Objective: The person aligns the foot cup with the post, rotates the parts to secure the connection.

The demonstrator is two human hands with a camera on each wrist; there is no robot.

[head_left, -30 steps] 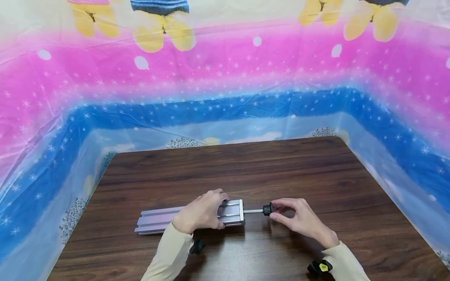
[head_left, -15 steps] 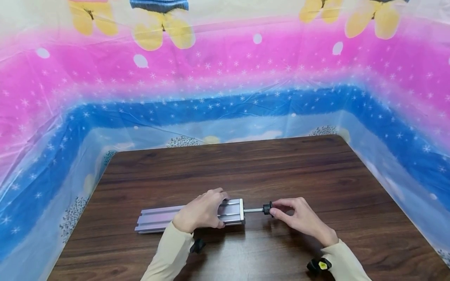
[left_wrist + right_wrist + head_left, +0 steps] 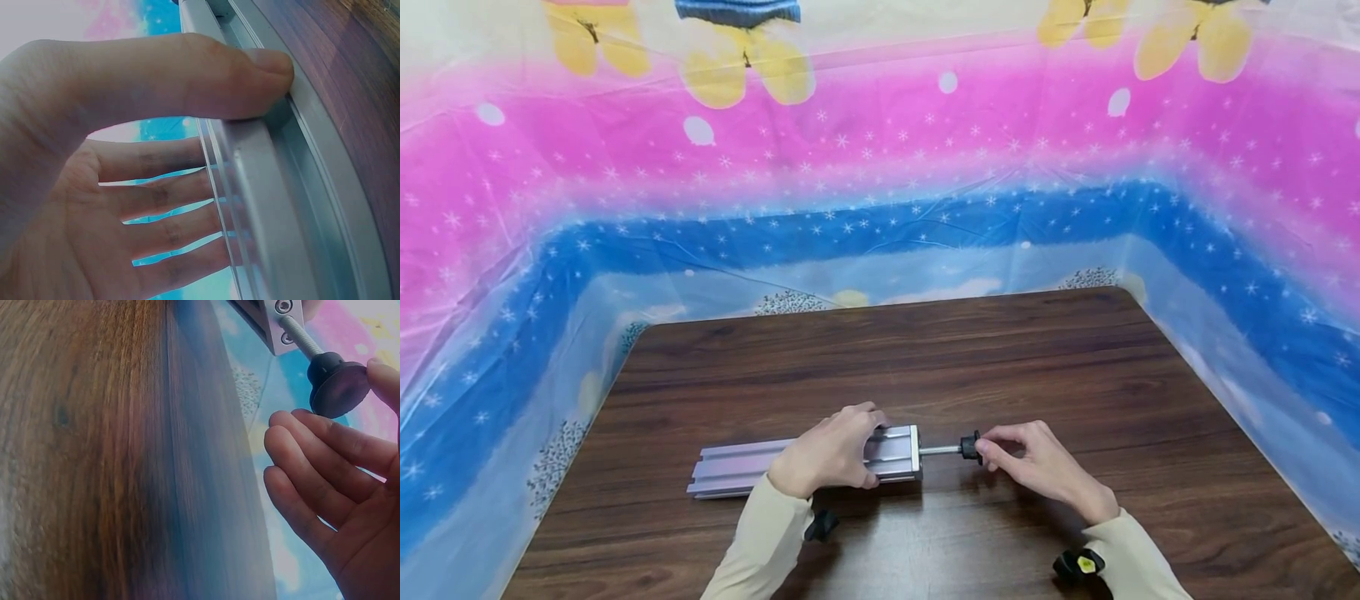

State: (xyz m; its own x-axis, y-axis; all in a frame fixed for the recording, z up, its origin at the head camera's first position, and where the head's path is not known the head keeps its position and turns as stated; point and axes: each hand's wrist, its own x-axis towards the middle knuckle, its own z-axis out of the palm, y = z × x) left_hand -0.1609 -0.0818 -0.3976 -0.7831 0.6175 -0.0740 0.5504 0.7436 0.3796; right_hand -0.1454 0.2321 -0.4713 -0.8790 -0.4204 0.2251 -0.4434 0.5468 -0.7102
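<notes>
A silver aluminium profile (image 3: 737, 468) lies lengthwise on the table. My left hand (image 3: 829, 457) grips it from above near its right end, thumb (image 3: 250, 81) on the near side and fingers on the far side. From the end plate (image 3: 916, 452) a threaded rod (image 3: 942, 451) sticks out to the right, tipped with a black levelling foot (image 3: 969, 447). My right hand (image 3: 1047, 472) pinches this foot by its rim. In the right wrist view, the thumb touches the foot's disc (image 3: 342, 392), and the other fingers (image 3: 312, 450) lie close below it.
The dark wooden table (image 3: 880, 358) extends around the profile. A printed pink and blue cloth (image 3: 880, 167) hangs behind it and along both sides. Black wrist mounts (image 3: 1078, 565) sit on the sleeves.
The right thumb has moved up along the rim of the foot, and the fingers have shifted with it. The left hand and the profile stay where they were.
</notes>
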